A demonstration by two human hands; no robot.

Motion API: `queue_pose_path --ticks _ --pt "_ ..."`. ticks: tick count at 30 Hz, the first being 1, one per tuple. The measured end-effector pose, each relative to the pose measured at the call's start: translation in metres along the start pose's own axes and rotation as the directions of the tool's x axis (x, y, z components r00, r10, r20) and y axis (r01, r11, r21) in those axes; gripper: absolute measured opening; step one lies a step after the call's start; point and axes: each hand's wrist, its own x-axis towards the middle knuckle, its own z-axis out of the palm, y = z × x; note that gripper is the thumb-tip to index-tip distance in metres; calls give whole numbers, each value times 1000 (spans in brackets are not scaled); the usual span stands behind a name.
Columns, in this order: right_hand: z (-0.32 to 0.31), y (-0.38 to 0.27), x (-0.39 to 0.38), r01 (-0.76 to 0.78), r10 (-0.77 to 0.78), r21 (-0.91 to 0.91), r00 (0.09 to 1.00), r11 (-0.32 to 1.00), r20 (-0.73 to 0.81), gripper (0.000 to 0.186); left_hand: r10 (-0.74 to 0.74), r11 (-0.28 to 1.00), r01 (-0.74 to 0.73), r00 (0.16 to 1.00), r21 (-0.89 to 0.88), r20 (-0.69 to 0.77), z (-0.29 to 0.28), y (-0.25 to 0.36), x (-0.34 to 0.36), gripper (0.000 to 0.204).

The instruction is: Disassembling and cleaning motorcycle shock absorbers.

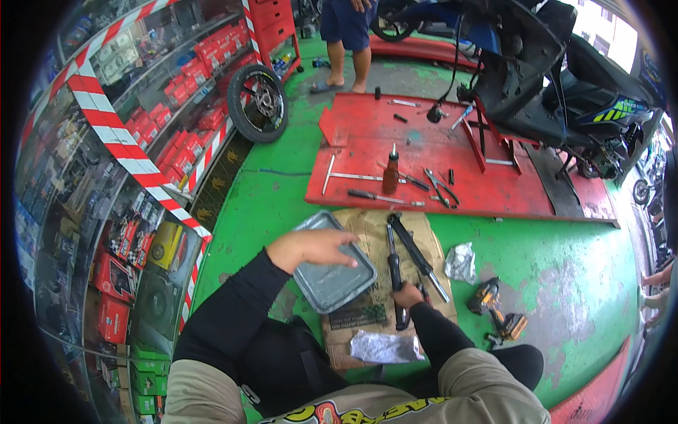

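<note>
My left hand [318,249] reaches over the upper part of a shallow grey tray [339,304], fingers stretched out and holding nothing. The tray rests partly on a flattened cardboard sheet [357,225] before me. My right hand [407,295] is closed round the lower black part of a motorcycle fork leg [393,263], whose silver tube points away from me. To its right lies a second black fork leg [413,247], its silver end toward the lower right. A small dark and red thing beside my right hand is too covered to make out.
A crumpled white cloth [460,263] and two yellow-black power drills [507,325] lie at the right. Nearer me is a crinkled silvery packet [385,348]. Beyond, a red platform [424,155] carries a brown bottle [390,173], pliers [441,188] and a scooter [558,78]. Shelves stand left; a person [345,35] stands ahead.
</note>
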Motion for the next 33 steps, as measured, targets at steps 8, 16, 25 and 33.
queue_pose_path --ticks 8,16,25,33 --pt "-31 -12 -23 -278 89 538 933 795 350 41 -54 997 56 997 44 -55 -8 -6 1 70" --pt "-41 -40 -65 -221 -124 787 928 576 352 37 -109 989 112 993 92 -39 -10 -5 2 74" --pt "-64 -118 -79 349 -462 783 882 515 -90 44 -30 860 -267 824 -434 -566 -2 28 10 47" --pt "-87 -147 -83 616 -433 640 785 460 -444 47 194 549 -648 713 -527 -674 9 68 -8 22"
